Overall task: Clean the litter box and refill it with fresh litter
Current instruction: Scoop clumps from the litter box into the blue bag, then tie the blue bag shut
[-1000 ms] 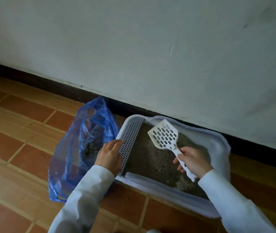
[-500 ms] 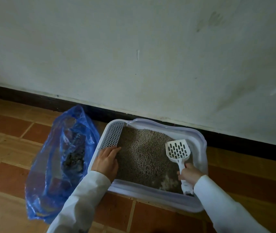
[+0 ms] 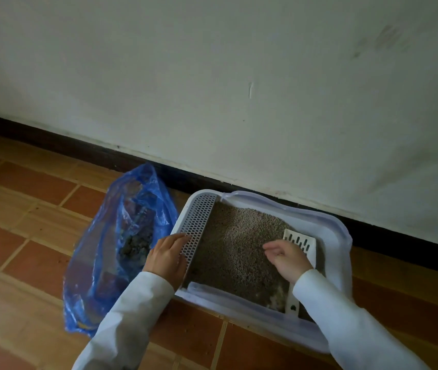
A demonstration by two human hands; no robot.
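Observation:
A white litter box [image 3: 342, 237] lined with clear plastic sits on the floor against the wall, holding grey litter [image 3: 239, 236]. My left hand [image 3: 168, 259] rests flat on the box's perforated left ledge [image 3: 199, 222]. The white slotted scoop [image 3: 302, 243] lies in the litter along the right wall. Its head points away from me and its handle end is near the front rim. My right hand [image 3: 287, 259] hovers over the middle of the handle with its fingers loosely curled toward the left, not wrapped round it.
A blue plastic bag [image 3: 122, 249] with dark clumps inside stands on the tiled floor [image 3: 39, 236] just left of the box. A white wall with a dark baseboard [image 3: 79, 150] runs right behind both.
My right hand lowered the scoop from above the litter, laid it along the right side of the box and let go of the handle. My left hand stayed on the ledge.

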